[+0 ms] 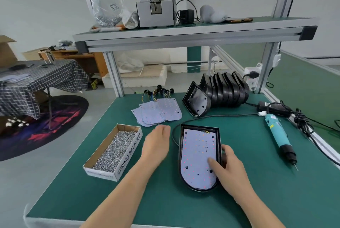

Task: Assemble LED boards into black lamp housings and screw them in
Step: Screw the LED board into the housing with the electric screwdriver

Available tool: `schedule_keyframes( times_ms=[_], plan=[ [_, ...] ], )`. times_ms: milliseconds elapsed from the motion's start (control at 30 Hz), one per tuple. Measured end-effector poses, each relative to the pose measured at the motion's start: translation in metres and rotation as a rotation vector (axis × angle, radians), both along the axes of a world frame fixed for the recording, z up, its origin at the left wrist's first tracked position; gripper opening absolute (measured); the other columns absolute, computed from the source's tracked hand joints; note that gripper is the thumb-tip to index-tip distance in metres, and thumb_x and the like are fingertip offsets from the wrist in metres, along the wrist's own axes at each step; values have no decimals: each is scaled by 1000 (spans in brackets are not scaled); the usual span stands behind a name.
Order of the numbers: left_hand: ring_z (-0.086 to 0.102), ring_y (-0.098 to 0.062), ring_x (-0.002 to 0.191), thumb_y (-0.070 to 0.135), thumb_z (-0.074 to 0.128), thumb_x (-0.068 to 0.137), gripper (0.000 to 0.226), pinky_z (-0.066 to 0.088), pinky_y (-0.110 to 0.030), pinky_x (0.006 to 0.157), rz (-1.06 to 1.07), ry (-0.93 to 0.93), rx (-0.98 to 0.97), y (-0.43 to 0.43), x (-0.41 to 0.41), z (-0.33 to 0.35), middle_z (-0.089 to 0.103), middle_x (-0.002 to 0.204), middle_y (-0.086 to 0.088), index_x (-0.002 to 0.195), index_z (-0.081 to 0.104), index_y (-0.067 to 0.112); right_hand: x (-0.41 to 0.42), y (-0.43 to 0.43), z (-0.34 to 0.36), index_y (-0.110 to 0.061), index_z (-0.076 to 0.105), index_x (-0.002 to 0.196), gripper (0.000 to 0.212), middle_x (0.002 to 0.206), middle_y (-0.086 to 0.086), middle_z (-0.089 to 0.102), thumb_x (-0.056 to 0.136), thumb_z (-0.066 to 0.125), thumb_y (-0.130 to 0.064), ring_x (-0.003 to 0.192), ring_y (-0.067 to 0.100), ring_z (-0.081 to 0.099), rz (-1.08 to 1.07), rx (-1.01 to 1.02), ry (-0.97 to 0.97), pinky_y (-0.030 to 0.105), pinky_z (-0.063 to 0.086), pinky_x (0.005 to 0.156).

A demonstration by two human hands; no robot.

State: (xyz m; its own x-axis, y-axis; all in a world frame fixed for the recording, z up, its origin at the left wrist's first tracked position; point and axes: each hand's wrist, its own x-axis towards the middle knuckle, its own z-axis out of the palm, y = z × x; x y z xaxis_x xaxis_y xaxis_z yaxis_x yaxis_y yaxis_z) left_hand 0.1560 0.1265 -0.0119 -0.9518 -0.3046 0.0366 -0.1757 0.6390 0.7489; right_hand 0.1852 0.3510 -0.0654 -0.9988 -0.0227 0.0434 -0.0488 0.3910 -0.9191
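A black lamp housing (181, 154) lies flat on the green mat with a white LED board (197, 154) seated inside it. My right hand (227, 168) holds the housing's right wall, thumb pressed on the board and fingers curled round the outer edge. Left of the housing, my left hand (157, 144) hovers with relaxed fingers, between the housing and a cardboard box of screws (115, 149); it holds nothing. More LED boards (158, 111) with wires lie fanned out behind. A row of empty black housings (220, 93) stands at the back.
A teal electric screwdriver (279, 135) lies at the right, its cable looping behind the housing. Tangled cords and a power strip (253, 74) run along the right edge. An aluminium frame shelf (193, 34) spans overhead, carrying a grey machine and bags.
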Motion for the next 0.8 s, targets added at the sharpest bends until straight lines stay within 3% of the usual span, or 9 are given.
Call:
schedule_keyframes(
  times_ms=[67, 133, 200, 267, 400, 533, 633, 733, 800],
  plan=[
    [58, -33, 83, 14, 45, 98, 24, 45, -35, 70, 162, 84, -259, -49, -3, 8, 65, 94, -8, 89, 67, 13, -3, -2, -3, -27, 56, 115, 27, 83, -10, 72, 92, 68, -19, 75, 4, 65, -35, 35, -5, 17, 44, 60],
    [63, -30, 85, 7, 51, 91, 25, 49, -34, 73, 259, -45, -430, -100, 0, 13, 69, 102, -5, 92, 74, 16, -6, -3, -2, -26, 58, 108, 20, 82, -9, 70, 91, 68, -21, 70, 2, 62, -19, 64, -18, 14, 41, 56],
    [67, -25, 87, 14, 61, 90, 14, 53, -32, 76, 170, -310, -580, -132, 4, 10, 72, 102, -4, 95, 74, 16, -7, -4, -2, -27, 59, 104, 16, 83, -9, 69, 91, 67, -22, 72, -2, 61, 16, 97, -39, 14, 40, 57],
    [67, -19, 85, 26, 69, 90, 8, 54, -30, 76, 52, -419, -659, -141, 7, -1, 73, 95, 0, 90, 72, 19, -8, -4, -1, -27, 60, 101, 14, 82, -11, 69, 90, 67, -23, 74, -5, 60, 41, 131, -35, 13, 40, 59],
    [62, -20, 74, 12, 72, 86, 27, 43, -27, 62, 121, -196, -578, -143, 8, -19, 68, 78, 1, 65, 62, 25, -9, -2, 1, -26, 60, 91, 11, 71, -16, 69, 89, 67, -19, 68, -7, 62, 71, 152, -19, 9, 39, 56],
    [61, -21, 72, 5, 64, 85, 27, 47, -30, 65, 153, -135, -545, -141, 9, -19, 67, 72, 1, 66, 64, 24, -6, -1, 1, -20, 63, 91, 5, 69, -16, 70, 88, 67, -21, 63, 2, 64, 63, 136, -20, 12, 43, 56],
    [65, -24, 71, 2, 59, 82, 27, 54, -33, 68, 175, -148, -455, -142, 10, -17, 70, 69, 0, 66, 69, 21, -2, -2, 1, -26, 61, 99, 17, 75, -11, 70, 86, 70, -23, 72, 9, 66, 0, 122, 0, 15, 46, 62],
    [66, -24, 64, 2, 66, 86, 18, 55, -34, 63, 236, -97, -129, -147, 11, -18, 72, 65, -6, 75, 73, 14, 1, -3, 0, -34, 55, 116, 36, 89, -14, 69, 86, 73, -27, 82, 3, 63, -60, 83, 44, 12, 43, 68],
    [67, -25, 68, 1, 71, 87, 9, 59, -39, 68, 311, -35, 157, -153, 14, -17, 74, 77, -14, 83, 73, 8, 1, -1, -1, -29, 59, 120, 36, 99, -12, 66, 87, 73, -30, 85, 3, 60, -120, 69, 103, 15, 43, 74]
  ],
)
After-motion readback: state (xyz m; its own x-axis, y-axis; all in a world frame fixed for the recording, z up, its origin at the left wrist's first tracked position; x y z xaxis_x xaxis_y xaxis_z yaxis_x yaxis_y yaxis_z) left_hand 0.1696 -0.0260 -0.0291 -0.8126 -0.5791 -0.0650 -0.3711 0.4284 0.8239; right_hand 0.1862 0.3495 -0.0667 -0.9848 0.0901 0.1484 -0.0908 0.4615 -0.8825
